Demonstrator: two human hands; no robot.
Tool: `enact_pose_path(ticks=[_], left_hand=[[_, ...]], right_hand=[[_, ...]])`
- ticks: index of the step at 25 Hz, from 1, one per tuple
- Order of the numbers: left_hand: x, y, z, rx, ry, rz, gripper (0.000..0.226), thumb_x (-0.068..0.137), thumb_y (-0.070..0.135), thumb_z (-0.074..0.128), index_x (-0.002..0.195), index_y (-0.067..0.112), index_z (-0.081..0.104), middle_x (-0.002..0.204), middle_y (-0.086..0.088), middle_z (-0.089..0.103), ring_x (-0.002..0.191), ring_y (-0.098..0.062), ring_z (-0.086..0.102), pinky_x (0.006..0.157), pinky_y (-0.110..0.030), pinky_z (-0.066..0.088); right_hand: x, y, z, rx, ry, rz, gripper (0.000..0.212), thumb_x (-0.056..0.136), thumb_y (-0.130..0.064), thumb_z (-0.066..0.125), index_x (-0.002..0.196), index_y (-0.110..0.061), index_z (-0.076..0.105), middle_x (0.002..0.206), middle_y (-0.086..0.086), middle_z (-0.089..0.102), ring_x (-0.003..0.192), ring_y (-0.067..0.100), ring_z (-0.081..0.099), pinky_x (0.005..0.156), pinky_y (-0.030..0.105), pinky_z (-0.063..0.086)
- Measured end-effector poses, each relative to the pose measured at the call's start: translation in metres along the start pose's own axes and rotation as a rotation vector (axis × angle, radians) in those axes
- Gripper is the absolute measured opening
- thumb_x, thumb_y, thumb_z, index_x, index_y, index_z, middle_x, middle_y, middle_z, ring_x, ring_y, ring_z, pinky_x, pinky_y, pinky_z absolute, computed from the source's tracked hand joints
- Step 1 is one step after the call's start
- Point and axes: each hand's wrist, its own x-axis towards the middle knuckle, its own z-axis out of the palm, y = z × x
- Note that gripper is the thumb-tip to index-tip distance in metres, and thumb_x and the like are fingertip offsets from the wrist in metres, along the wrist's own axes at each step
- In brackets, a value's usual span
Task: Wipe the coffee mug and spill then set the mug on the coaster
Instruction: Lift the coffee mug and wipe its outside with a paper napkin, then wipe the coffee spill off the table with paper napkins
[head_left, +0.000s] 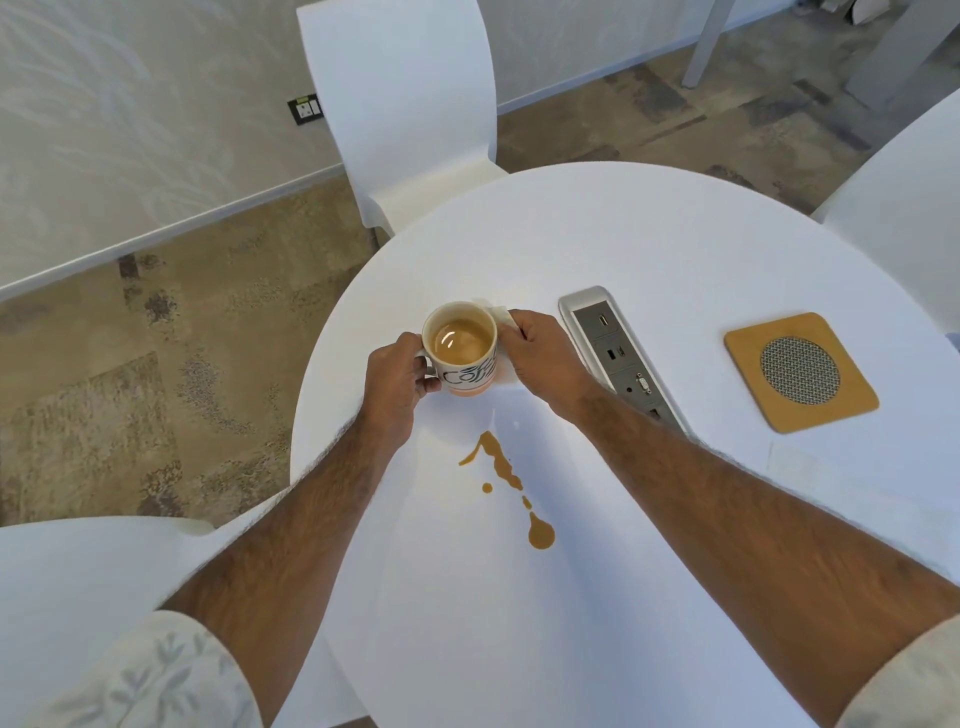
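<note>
A cream coffee mug (462, 358) with black lettering and an orange base stands upright on the round white table (649, 249), holding brown coffee. My left hand (397, 376) grips its handle on the left side. My right hand (543, 358) presses a white tissue (506, 319) against the mug's right side. A brown coffee spill (511, 486) trails in drops and streaks over the table just in front of the mug, between my forearms. A tan square coaster (800, 371) with a round mesh centre lies at the right of the table.
A silver power and data socket strip (618, 353) is set into the table between the mug and the coaster. White chairs stand at the far side (405, 104), at the right (904, 197) and at the near left (93, 582).
</note>
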Motion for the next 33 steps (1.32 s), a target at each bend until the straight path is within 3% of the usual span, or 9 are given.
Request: enact_pose_path(ticks=[2,6,11,14,18,20,25,30,33], left_hand=[[0.001,-0.003,0.000,-0.028,0.007,-0.008,0.023,0.083,0.021,0.055,0.063,0.018,0.066,0.066,0.000,0.056,0.063,-0.016,0.053,0.053,-0.027,0.044],[0.003,-0.008,0.000,-0.029,0.008,-0.005,0.027,0.089,0.015,0.052,0.064,0.017,0.063,0.067,-0.001,0.055,0.065,-0.017,0.050,0.055,-0.029,0.041],[0.004,-0.007,0.005,-0.001,0.021,-0.014,0.023,0.090,0.012,0.048,0.070,0.011,0.060,0.074,-0.008,0.052,0.068,-0.021,0.047,0.056,-0.031,0.037],[0.005,-0.010,0.004,0.027,0.027,-0.014,0.017,0.091,0.011,0.048,0.076,0.008,0.056,0.077,-0.009,0.047,0.070,-0.020,0.044,0.057,-0.031,0.037],[0.005,-0.012,0.004,0.037,0.041,-0.014,0.019,0.091,0.012,0.049,0.074,0.009,0.056,0.076,-0.010,0.047,0.069,-0.020,0.043,0.057,-0.032,0.037],[0.005,-0.011,0.003,0.067,0.049,-0.019,0.019,0.090,0.013,0.050,0.073,0.010,0.058,0.075,-0.010,0.047,0.072,-0.022,0.043,0.056,-0.032,0.038],[0.002,-0.010,-0.003,0.178,0.074,0.029,0.021,0.093,0.023,0.056,0.075,0.019,0.066,0.067,0.004,0.061,0.061,-0.012,0.049,0.046,-0.025,0.040],[-0.012,-0.010,-0.017,0.358,0.218,0.098,0.025,0.099,0.038,0.054,0.084,0.017,0.056,0.085,0.000,0.061,0.067,-0.017,0.049,0.045,-0.026,0.043],[-0.037,-0.015,-0.026,0.328,0.291,0.159,0.025,0.098,0.035,0.052,0.087,0.015,0.060,0.090,0.003,0.067,0.066,-0.020,0.052,0.046,-0.027,0.044]], right_hand=[[0.001,0.003,-0.002,-0.046,-0.027,-0.003,0.033,0.101,-0.020,0.049,0.093,0.010,0.060,0.080,0.017,0.058,0.075,0.019,0.048,0.069,0.034,0.039],[-0.001,0.008,-0.009,-0.069,0.025,-0.001,0.029,0.101,-0.012,0.045,0.089,0.012,0.055,0.077,0.009,0.049,0.073,0.021,0.042,0.067,0.033,0.033],[-0.008,0.013,-0.023,-0.018,0.280,-0.055,0.033,0.102,-0.012,0.044,0.070,-0.019,0.050,0.062,-0.010,0.042,0.057,0.008,0.038,0.056,0.028,0.031],[-0.010,0.020,-0.031,-0.080,0.365,-0.102,0.028,0.102,-0.016,0.042,0.099,-0.007,0.068,0.072,-0.008,0.052,0.064,0.010,0.048,0.060,0.030,0.037],[-0.024,0.029,-0.034,-0.304,0.313,-0.192,0.039,0.102,-0.018,0.043,0.137,-0.016,0.061,0.109,-0.001,0.070,0.086,0.008,0.062,0.073,0.017,0.040],[-0.038,0.037,-0.032,-0.409,0.309,-0.261,0.037,0.100,-0.015,0.046,0.136,-0.016,0.057,0.124,0.003,0.069,0.103,0.019,0.064,0.081,0.027,0.048],[-0.075,0.059,-0.012,-0.688,0.139,-0.312,0.034,0.097,-0.012,0.047,0.131,-0.012,0.053,0.108,0.005,0.057,0.093,0.027,0.059,0.066,0.040,0.052],[-0.097,0.074,0.023,-0.689,-0.102,-0.194,0.045,0.106,-0.020,0.043,0.149,-0.008,0.043,0.150,0.017,0.049,0.147,0.032,0.037,0.109,0.047,0.045],[-0.103,0.075,0.043,-0.669,-0.194,-0.219,0.056,0.109,-0.033,0.038,0.158,-0.008,0.028,0.163,0.016,0.035,0.156,0.031,0.020,0.121,0.051,0.032]])
